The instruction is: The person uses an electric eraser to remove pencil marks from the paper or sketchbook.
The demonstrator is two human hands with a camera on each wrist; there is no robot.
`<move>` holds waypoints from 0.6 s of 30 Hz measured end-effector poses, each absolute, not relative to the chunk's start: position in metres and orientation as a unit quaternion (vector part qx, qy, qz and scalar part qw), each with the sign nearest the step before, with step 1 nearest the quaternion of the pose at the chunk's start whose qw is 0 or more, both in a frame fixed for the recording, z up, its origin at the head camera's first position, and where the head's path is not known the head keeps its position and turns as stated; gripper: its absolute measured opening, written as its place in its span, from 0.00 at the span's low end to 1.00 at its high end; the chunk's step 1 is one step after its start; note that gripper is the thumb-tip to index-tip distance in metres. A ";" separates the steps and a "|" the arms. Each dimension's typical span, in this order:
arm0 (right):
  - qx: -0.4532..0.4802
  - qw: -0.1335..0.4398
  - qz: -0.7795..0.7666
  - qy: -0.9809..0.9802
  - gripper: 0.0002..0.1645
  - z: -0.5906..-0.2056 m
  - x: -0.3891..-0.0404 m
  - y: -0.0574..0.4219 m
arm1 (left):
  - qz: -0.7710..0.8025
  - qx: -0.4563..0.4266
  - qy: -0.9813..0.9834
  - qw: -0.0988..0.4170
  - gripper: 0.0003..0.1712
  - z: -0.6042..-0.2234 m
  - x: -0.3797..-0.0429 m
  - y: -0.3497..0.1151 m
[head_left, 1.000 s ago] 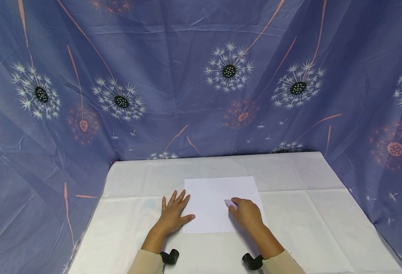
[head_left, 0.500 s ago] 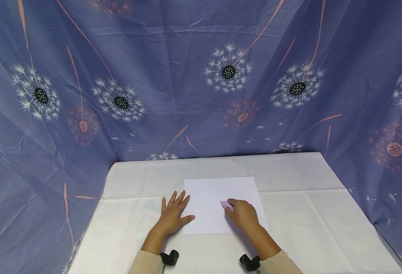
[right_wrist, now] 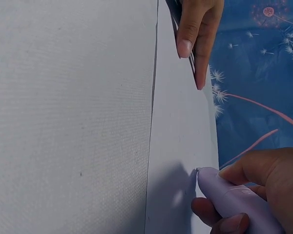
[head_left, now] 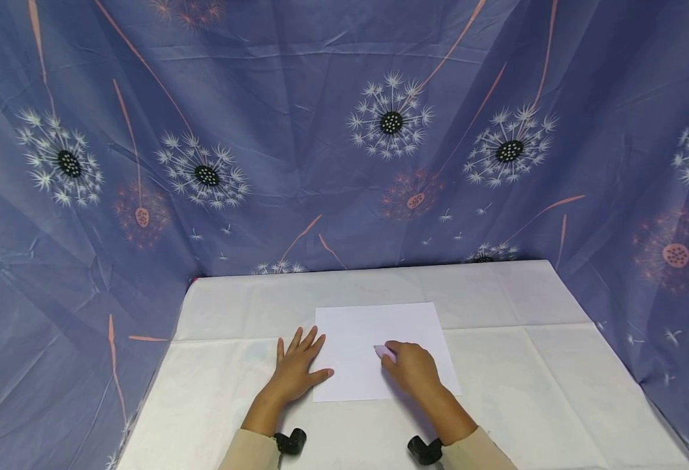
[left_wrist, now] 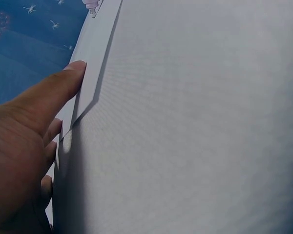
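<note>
A white sheet of paper [head_left: 350,326] lies on the cloth-covered table. My right hand [head_left: 416,369] grips a lilac, thick-bodied, pen-shaped tool [right_wrist: 234,197] between thumb and fingers. Its small narrow tip points left and meets the paper near the middle; in the left wrist view the tool's tip [left_wrist: 91,9] shows at the top edge. What kind of tool it is, I cannot tell. Fingers spread, my left hand [head_left: 296,373] rests flat over the sheet's left edge, its thumb on the paper and the other fingers mostly on the cloth.
White cloth with fold creases [head_left: 526,372] covers the table around the sheet. A blue dandelion-print curtain [head_left: 297,130] hangs behind the table and along both sides. Black wrist cameras sit at the left wrist [head_left: 291,442] and the right wrist [head_left: 425,450].
My right hand has slid left across the paper with the lilac tool, a short way toward the left hand. The left hand and the sheet have stayed in place.
</note>
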State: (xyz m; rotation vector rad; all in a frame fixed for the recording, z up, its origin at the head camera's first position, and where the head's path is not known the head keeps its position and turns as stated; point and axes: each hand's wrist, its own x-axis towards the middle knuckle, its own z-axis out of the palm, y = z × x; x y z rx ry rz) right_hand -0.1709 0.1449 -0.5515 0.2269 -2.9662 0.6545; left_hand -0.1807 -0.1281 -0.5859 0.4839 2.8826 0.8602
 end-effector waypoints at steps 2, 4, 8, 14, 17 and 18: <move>0.077 0.047 0.212 -0.973 0.17 -0.551 -0.171 0.144 | 0.282 0.159 0.945 0.047 0.46 -0.586 -0.181 -0.128; 0.080 0.048 0.211 -0.973 0.17 -0.551 -0.170 0.144 | 0.282 0.159 0.945 0.048 0.46 -0.586 -0.181 -0.128; 0.085 0.053 0.208 -0.973 0.16 -0.550 -0.170 0.142 | 0.280 0.160 0.945 0.046 0.46 -0.587 -0.181 -0.129; 0.083 0.056 0.209 -0.973 0.17 -0.550 -0.170 0.141 | 0.277 0.160 0.946 0.045 0.46 -0.587 -0.181 -0.129; 0.075 0.055 0.212 -0.973 0.17 -0.549 -0.171 0.142 | 0.277 0.160 0.946 0.046 0.45 -0.586 -0.181 -0.129; 0.073 0.054 0.213 -0.973 0.17 -0.549 -0.171 0.143 | 0.278 0.160 0.946 0.047 0.45 -0.585 -0.181 -0.128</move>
